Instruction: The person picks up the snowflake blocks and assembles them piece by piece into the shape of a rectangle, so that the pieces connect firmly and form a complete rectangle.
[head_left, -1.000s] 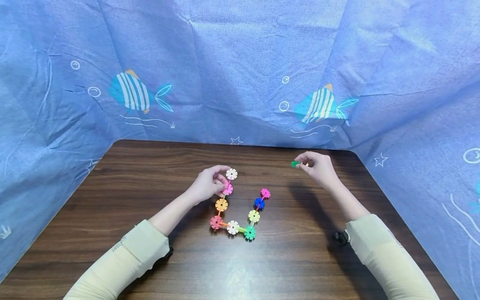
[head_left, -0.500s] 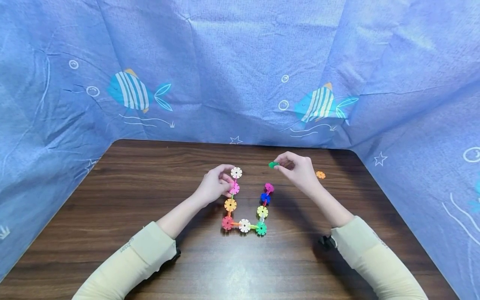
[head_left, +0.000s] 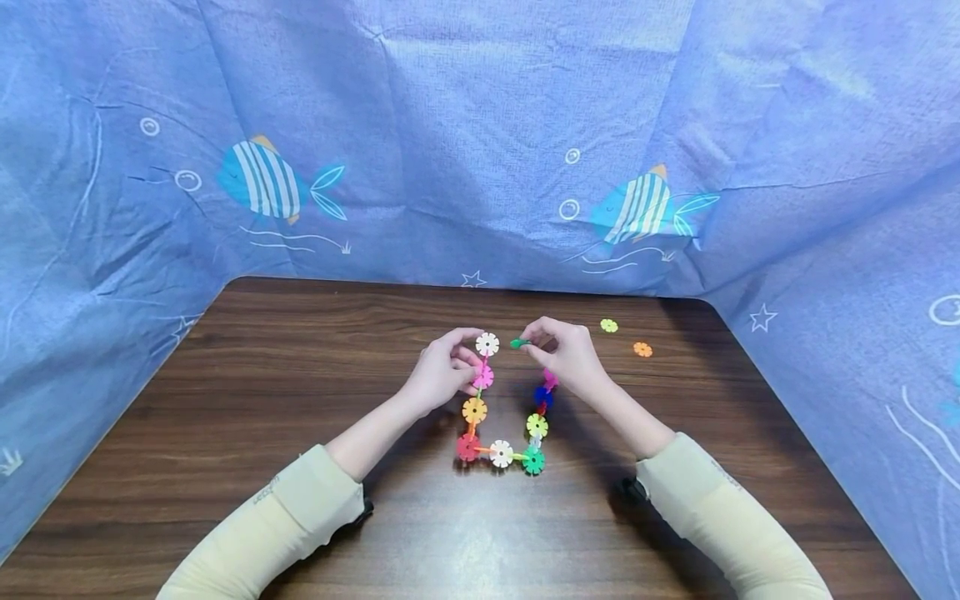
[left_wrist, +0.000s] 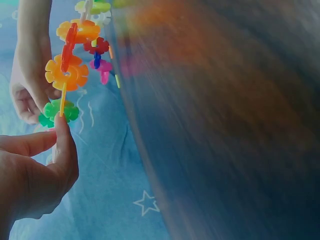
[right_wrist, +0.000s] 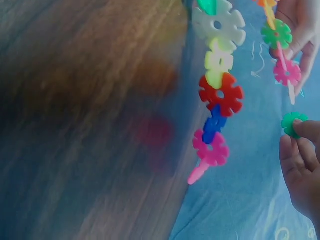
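Note:
A U-shaped chain of colourful notched snowflake discs (head_left: 474, 410) joins edge to edge over the table. My left hand (head_left: 442, 375) grips its left arm by the pink disc (head_left: 483, 377), with a white disc (head_left: 487, 344) at that arm's far end. In the left wrist view, the left hand's thumb and finger (left_wrist: 62, 145) meet at the chain. My right hand (head_left: 566, 354) pinches a loose green disc (head_left: 518, 342) a short way right of the white one. In the right wrist view, this green disc (right_wrist: 290, 124) sits just beyond the chain's end. The right hand partly covers the chain's right arm.
A yellow-green disc (head_left: 609, 326) and an orange disc (head_left: 642, 350) lie loose at the back right of the dark wooden table (head_left: 225, 417). A blue curtain (head_left: 480, 150) with fish prints hangs behind the table's back edge.
My right hand has moved left with the green disc, closer to the white one. The left hand and chain have shifted right. The loose yellow-green and orange discs have come out from behind the right hand.

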